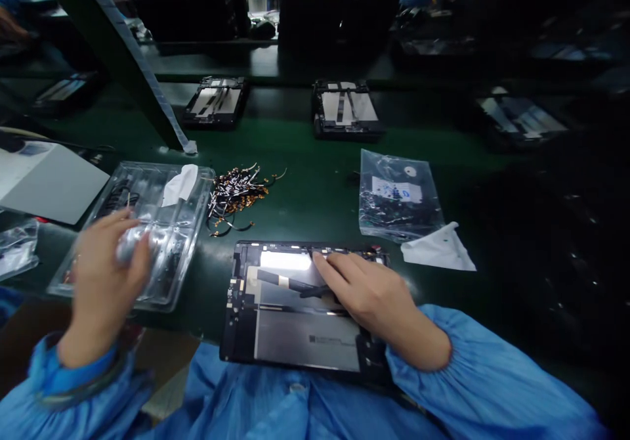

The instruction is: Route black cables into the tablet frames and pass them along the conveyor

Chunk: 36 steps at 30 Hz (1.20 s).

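Observation:
An opened tablet chassis lies at the table's front edge, its silver inner plates and a black flex strip showing. My right hand rests on its upper right part, fingers pressed together and pointing at the top edge near the strip. My left hand hovers over a clear plastic tray to the left, fingers curled around a small blurred silvery thing. A heap of small gold-and-black flex cables lies just past the tray.
Two more opened tablets sit farther back on the green belt. A clear bag of parts and a white cloth lie right of my tablet. A grey sheet is at left. Other workers' blue sleeves show at the back.

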Tool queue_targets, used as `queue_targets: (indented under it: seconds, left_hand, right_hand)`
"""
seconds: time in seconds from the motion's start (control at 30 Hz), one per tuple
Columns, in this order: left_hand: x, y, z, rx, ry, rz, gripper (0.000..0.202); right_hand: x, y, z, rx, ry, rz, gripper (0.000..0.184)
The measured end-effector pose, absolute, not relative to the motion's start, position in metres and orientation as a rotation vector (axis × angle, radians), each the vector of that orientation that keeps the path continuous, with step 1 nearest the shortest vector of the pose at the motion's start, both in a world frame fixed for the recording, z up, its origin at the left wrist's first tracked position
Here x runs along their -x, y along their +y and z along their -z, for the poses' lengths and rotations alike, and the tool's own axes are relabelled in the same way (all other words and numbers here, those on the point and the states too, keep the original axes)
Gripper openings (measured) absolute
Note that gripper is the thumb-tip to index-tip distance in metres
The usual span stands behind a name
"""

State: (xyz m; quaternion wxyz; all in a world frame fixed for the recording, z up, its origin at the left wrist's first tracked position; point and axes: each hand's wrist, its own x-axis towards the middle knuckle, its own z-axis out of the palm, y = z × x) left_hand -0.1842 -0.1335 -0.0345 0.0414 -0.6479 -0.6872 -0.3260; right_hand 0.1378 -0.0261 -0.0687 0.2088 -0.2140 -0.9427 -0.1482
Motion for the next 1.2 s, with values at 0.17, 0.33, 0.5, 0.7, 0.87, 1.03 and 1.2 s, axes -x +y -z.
queue_targets:
  seconds: [0.17,0.33,0.5,0.7,0.87,1.03,1.2]
  left_hand:
    - [0.114,-0.067,0.044,2.786,-1.557,0.699,0.013]
    - [0.081,-0.052,0.061,2.997,-1.219,0.534,0.014]
    - [0.083,-0.053,0.068,3.001,-1.189,0.361,0.027]
    - [0.088,-0.052,0.071,3.063,-1.315,0.488,0.041]
    - [0.087,-0.053,0.067,3.049,-1.25,0.416,0.043]
    - [0.083,-0.054,0.063,2.99,-1.206,0.401,0.036]
    - [0.082,-0.055,0.062,2.934,-1.14,0.382,0.035]
  right_hand:
    - [-0.137,-0.026,0.069,0.627,-2.654,0.392,0.026]
    - [-0.134,-0.027,0.068,0.669,-2.649,0.359,0.026]
    - [-0.141,-0.029,0.063,0.677,-2.669,0.259,0.028]
    - [-0.162,-0.03,0.06,0.656,-2.646,0.209,0.032]
    - [-0.166,-0.033,0.063,0.651,-2.641,0.321,0.031]
    - [-0.165,-0.033,0.065,0.679,-2.641,0.375,0.027]
    - [-0.165,-0.033,0.066,0.692,-2.647,0.385,0.026]
